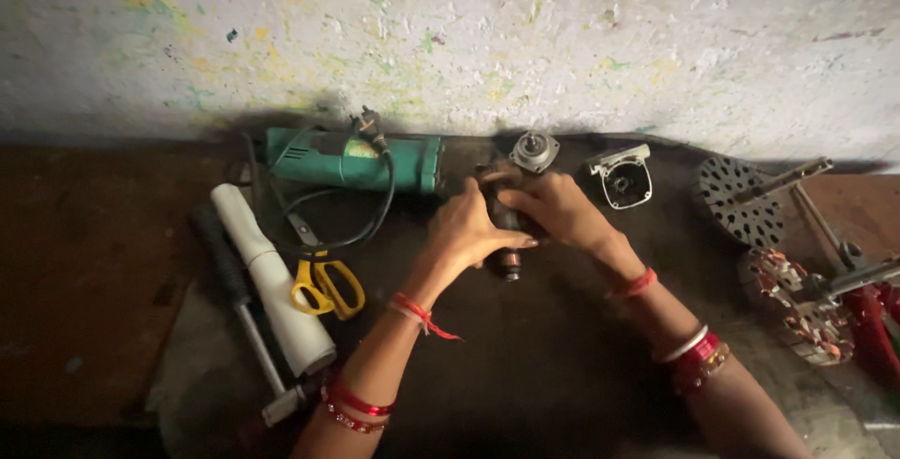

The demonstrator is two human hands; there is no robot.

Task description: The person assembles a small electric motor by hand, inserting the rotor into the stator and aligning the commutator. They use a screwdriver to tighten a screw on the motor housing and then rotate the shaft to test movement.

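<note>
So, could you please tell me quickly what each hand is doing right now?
Left hand: closed on the dark motor part.
Right hand: closed on the same motor part.

Both forearms extended forward, converging at centre. Left hand (pixel 469 229) curled, fingers closed in a grasp, thumb forward. Right hand (pixel 553 210) cupped opposite, fingers wrapped, wrist bent inward.

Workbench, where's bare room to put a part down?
Bare patches: the dark bench top between the forearms, and the far left beyond the hammer. Crowded: scissors, white tube, green grinder left; motor parts right.
</note>
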